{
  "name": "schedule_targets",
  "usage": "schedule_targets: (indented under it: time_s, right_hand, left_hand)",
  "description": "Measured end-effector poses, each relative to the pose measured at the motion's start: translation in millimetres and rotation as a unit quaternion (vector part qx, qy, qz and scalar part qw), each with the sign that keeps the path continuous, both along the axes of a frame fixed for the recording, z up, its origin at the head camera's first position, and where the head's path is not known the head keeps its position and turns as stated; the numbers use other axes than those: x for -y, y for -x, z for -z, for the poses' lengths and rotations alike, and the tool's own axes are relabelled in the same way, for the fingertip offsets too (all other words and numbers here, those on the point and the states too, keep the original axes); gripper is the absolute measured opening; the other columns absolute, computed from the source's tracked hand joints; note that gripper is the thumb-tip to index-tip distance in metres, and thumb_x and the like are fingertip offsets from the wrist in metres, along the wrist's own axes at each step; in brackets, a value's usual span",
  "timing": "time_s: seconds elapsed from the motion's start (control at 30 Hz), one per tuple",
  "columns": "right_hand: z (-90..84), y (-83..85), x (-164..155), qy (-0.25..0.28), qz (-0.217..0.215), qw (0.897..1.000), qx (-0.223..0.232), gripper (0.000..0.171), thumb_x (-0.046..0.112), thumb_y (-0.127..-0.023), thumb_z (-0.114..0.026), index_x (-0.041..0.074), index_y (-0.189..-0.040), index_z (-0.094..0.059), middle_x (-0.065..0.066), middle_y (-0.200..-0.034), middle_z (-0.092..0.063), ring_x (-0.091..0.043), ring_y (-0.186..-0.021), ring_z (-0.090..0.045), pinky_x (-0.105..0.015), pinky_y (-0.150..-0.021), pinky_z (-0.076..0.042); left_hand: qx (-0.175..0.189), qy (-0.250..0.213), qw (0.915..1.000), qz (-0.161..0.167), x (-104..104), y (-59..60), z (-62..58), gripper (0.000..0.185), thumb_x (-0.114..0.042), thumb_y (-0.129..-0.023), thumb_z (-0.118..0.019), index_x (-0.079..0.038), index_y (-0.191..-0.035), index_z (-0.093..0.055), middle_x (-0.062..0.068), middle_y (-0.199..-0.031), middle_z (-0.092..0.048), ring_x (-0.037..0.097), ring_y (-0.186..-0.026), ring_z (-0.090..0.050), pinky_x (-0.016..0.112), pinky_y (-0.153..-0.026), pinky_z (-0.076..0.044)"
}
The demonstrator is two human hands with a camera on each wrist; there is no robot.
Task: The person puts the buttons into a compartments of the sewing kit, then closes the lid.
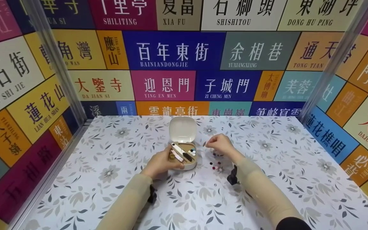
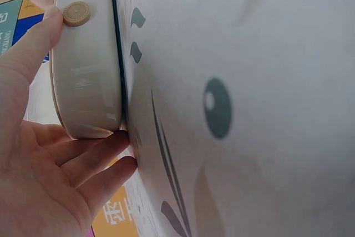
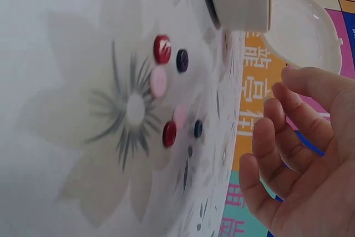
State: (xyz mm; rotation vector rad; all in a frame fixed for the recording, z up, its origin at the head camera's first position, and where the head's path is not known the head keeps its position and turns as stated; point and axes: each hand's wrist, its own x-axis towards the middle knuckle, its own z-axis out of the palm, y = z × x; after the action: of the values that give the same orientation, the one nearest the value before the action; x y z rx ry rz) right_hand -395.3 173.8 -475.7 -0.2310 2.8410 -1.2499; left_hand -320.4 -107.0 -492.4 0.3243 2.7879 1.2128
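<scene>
Left hand [image 1: 161, 163] wrapped around the side of a small white box [image 1: 184, 157], thumb on top edge, fingers tucked low by the table. Seen up close from the left wrist too: hand [image 2: 39, 159] hugging the box [image 2: 89, 65], with a little tan round knob [image 2: 76, 13] on its side. Left arm reaching in from below, sleeve on.

Right hand [image 1: 219, 144] lifted just above the table, right beside the box, fingers loosely bent. Holding nothing that can be seen; from the right wrist, fingers [image 3: 288, 154] curled a bit, palm bare.

Box sitting between both hands, lid [image 1: 183, 129] standing open at the back. Small things inside, one long white and black tool [image 1: 181, 152].

Tiny buttons [image 1: 216, 165] lying on the flowered table [image 1: 283, 179], just under the right hand: red, pink and dark ones [image 3: 166, 76]. Bright sign walls [image 1: 174, 51] all around.
</scene>
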Motion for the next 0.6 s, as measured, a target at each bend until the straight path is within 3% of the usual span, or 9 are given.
schedule_targets:
  time_s: [0.13,0.3,0.6]
  right_hand:
    - [2.7,0.1,-12.5,-0.004,-0.008,1.000,0.002,0.007,0.014,-0.081,-0.074,0.007,-0.082,-0.075,-0.002,-0.079,-0.069,-0.028,-0.079,-0.066,-0.030,-0.063,-0.054]
    - [4.8,0.9,-25.6,-0.006,-0.010,1.000,-0.001,0.009,0.012,-0.081,-0.075,0.005,-0.086,-0.076,-0.003,-0.082,-0.071,-0.024,-0.076,-0.064,-0.029,-0.061,-0.052]
    - [8.6,-0.7,-32.8,-0.023,-0.007,1.000,0.017,0.018,0.014,-0.081,-0.075,0.004,-0.096,-0.077,-0.005,-0.088,-0.072,-0.017,-0.074,-0.064,-0.030,-0.066,-0.053]
  left_hand:
    - [0.005,-0.005,1.0000,0.000,-0.8,-1.2,-0.9,0.116,-0.051,-0.064,-0.086,-0.015,-0.155,-0.023,0.011,-0.147,-0.045,0.032,-0.131,-0.043,0.047,-0.112,-0.027]
    - [0.011,-0.015,0.9998,-0.001,0.0,-1.5,-2.6,0.117,-0.051,-0.064,-0.086,-0.013,-0.155,-0.022,0.011,-0.149,-0.042,0.032,-0.133,-0.041,0.048,-0.113,-0.026]
    - [-0.002,-0.005,0.9999,0.009,0.7,0.4,0.5,0.113,-0.053,-0.066,-0.084,-0.013,-0.154,-0.026,0.013,-0.143,-0.049,0.032,-0.128,-0.047,0.046,-0.110,-0.031]
